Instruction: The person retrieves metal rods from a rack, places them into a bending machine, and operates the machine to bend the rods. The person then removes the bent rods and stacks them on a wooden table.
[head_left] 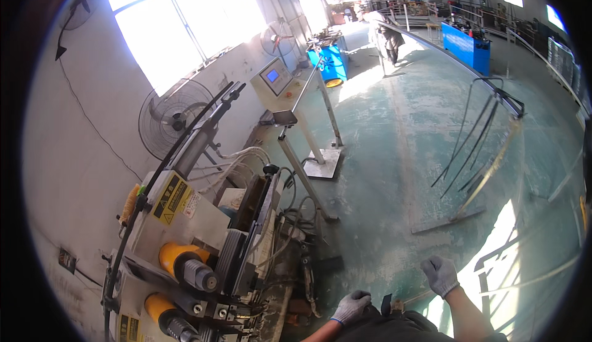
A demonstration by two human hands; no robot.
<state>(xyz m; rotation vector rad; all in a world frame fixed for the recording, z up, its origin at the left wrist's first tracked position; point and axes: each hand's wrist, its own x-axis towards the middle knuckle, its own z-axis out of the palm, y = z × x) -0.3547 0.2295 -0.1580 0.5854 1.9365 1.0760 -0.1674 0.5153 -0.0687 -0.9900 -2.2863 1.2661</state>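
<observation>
My left hand, in a pale work glove with a blue cuff edge, is held low in front of my body with its fingers curled closed. Nothing shows in it. To its left stands a grey machine with yellow-and-black warning labels, orange-yellow motor housings and several hoses. My right hand, gloved the same way, is raised over the green floor in a closed fist. I see no object in it. Between the hands, a small dark tab sits against my dark clothing.
A control box with a small screen stands on a post with a white base plate. A long metal bar on a stand, hung with dark bent rods, crosses the right side. A person bends farther off, near blue machines.
</observation>
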